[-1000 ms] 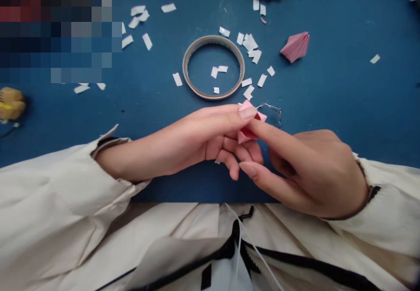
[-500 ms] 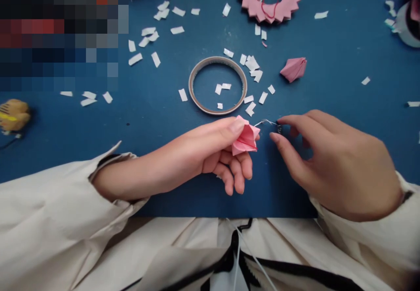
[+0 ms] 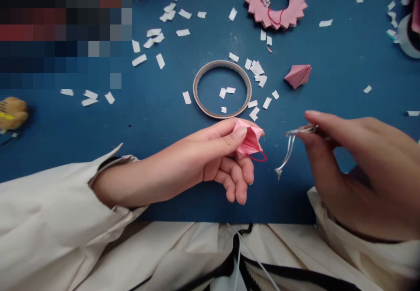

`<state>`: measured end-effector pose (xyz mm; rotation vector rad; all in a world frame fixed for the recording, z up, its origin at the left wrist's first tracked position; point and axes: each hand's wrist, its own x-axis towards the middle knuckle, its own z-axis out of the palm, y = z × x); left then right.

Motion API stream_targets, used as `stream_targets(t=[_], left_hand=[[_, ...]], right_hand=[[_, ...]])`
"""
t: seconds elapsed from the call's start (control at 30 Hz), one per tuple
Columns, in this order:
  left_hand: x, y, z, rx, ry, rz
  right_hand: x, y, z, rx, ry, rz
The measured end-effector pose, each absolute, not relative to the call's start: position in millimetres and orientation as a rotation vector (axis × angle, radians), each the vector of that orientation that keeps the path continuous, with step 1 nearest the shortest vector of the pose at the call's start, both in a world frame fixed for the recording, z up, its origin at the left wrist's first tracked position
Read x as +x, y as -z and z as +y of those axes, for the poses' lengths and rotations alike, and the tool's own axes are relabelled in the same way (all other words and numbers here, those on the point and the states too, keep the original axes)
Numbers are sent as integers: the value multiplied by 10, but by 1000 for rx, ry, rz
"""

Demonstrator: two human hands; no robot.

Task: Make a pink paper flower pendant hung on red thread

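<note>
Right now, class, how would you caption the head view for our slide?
Left hand pinching a pink folded paper; right hand holding a silvery strand over the blue table.

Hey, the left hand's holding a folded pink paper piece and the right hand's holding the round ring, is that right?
Not quite: the right hand pinches a silvery cord, not the ring, which lies on the blue table in the head view. The left hand does hold the folded pink paper piece.

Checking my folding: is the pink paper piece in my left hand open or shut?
Open. The pink paper piece in your left hand shows a hollow between its folds.
</note>
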<state>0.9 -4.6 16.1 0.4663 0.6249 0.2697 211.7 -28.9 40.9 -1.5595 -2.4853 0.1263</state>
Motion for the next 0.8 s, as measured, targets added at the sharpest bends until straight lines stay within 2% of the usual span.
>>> stream_targets(t=[0.1,0.3,0.47,0.63,0.8], left_hand=[[12,-155,-50,451,-292,607],[24,-145,-53,456,-306,635],[26,-133,-50,451,-300,636],[18,-140,-52,465,-301,659],[12,-159,-71,494,-313,682]], right_hand=[[2115,-396,-300,-1468,-97,-2514],[2164,-347,-333,-955,217,-2569],[2213,-412,-343,-1153,122,-2575],[2203,-330,-235,-1501,460,-2459],[2124,-237,-190,-1675,395,-2679]])
